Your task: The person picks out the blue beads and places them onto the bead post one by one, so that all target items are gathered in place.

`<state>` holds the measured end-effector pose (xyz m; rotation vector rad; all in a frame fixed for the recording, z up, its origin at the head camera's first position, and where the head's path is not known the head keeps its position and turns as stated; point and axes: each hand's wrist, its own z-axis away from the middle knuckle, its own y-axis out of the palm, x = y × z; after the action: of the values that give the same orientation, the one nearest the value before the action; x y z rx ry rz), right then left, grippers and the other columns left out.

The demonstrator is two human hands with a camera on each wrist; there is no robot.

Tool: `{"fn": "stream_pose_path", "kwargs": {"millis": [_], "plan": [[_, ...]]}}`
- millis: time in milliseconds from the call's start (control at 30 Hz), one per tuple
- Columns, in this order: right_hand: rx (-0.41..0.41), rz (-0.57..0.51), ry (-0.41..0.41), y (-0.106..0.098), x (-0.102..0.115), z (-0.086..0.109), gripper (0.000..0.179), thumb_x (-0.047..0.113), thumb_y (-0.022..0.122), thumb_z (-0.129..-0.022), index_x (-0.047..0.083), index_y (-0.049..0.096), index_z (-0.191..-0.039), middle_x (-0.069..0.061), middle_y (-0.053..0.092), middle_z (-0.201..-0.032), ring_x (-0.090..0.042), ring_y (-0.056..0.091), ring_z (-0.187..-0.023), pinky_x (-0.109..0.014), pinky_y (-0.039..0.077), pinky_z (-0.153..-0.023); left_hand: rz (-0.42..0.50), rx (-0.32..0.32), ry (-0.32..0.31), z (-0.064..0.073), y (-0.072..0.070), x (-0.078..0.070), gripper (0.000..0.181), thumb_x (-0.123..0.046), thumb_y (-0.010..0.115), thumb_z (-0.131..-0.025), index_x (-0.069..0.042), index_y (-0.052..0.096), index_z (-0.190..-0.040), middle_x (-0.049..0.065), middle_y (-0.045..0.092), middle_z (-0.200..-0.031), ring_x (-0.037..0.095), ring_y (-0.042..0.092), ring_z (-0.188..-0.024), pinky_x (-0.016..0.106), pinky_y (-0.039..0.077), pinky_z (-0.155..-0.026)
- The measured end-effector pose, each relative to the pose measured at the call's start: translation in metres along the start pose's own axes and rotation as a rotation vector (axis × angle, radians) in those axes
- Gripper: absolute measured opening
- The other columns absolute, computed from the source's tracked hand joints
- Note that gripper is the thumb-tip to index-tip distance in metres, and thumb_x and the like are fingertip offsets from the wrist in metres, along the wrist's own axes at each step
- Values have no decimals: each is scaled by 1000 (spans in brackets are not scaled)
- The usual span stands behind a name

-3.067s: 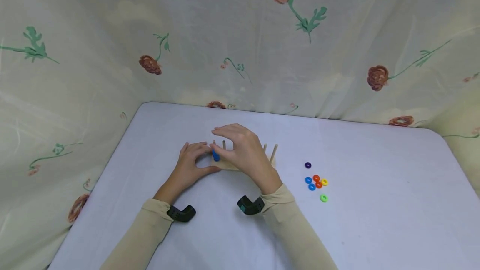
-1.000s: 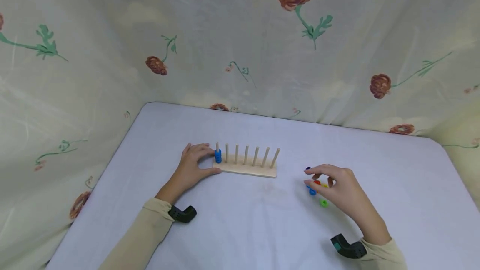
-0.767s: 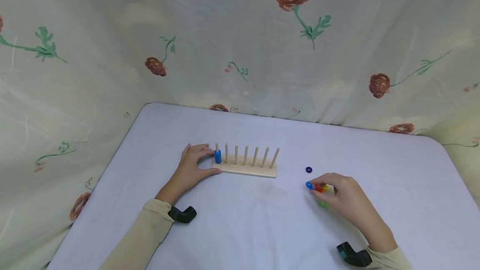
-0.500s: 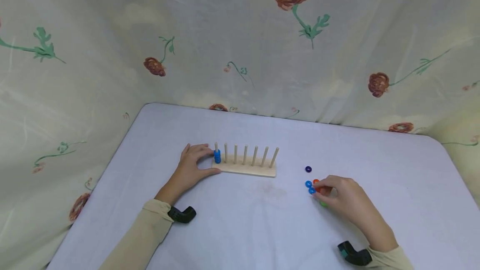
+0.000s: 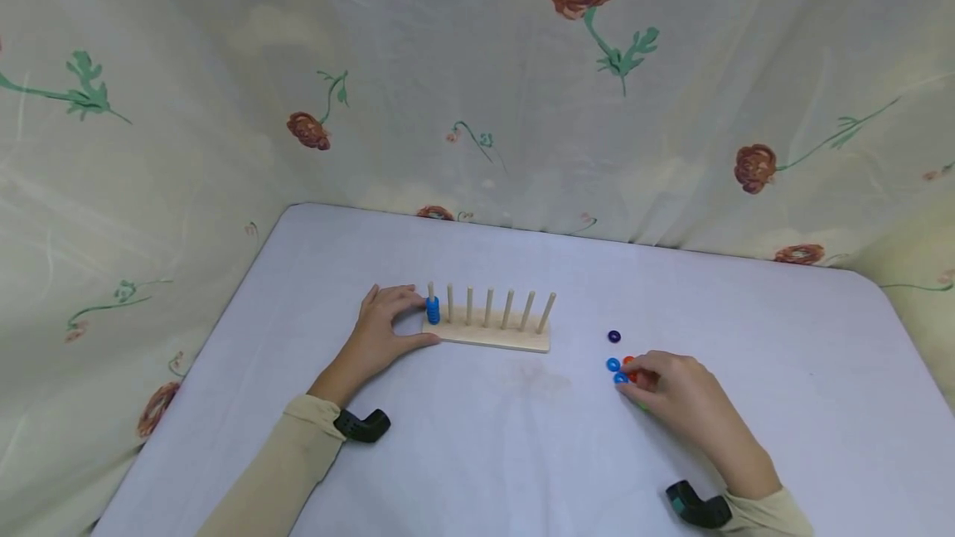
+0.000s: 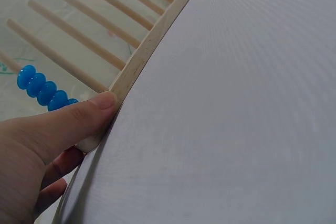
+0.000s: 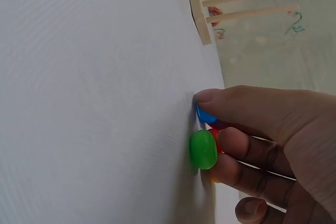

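A pale wooden peg board [image 5: 492,340] stands on the table with a row of upright pegs. Several blue rings [image 5: 433,311] are stacked on its leftmost peg. My left hand [image 5: 380,326] grips the board's left end, with the thumb [image 6: 102,100] on the front of the base. To the right, my right hand [image 5: 675,388] is at the loose rings, thumb and index finger around a blue ring [image 5: 620,378] on the table. Another blue ring [image 5: 613,365] and an orange-red ring [image 5: 629,361] lie beside it. A green ring [image 7: 203,149] sits near the fingers; the hand partly hides the others.
A dark purple ring [image 5: 614,336] lies apart, behind the group. White cloth covers the table [image 5: 462,437]. A flowered curtain [image 5: 462,65] hangs along the back and left side.
My right hand has gone from above the peg board's left end to the loose rings at right, then lowered and closed in on a blue ring. My left hand stays at the board.
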<state>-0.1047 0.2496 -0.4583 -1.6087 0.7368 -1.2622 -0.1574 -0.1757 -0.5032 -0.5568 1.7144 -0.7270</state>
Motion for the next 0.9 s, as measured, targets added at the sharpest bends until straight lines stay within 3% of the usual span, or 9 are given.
{"fn": "stream_pose_path", "kwargs": {"millis": [333,567,900], "plan": [[-89,-7,-38,-1,3,1,16,17,87,-81,14,80,-94,12,64,-73,-3,53,-66,-20,43,-59,-3,-7,6,0,0,-1,58,-32,93,-75,-8,73,-123,17,61,-145,36,49,-142,62,10,-131],[-64,-45,-12,-7,7,1,19,18,86,-84,15,81,-102,10,71,-74,-3,53,-65,-20,39,-56,-10,-9,11,0,0,0,58,-32,93,-75,-9,73,-123,17,61,-145,36,49,-142,62,11,-131],[-86,-43,-60,-12,14,-5,21,15,87,-83,15,82,-103,8,72,-77,-6,56,-69,-19,41,-57,-10,-4,6,0,0,-1,59,-33,93,-75,-8,73,-124,17,61,-145,36,49,-142,61,10,-131]]}}
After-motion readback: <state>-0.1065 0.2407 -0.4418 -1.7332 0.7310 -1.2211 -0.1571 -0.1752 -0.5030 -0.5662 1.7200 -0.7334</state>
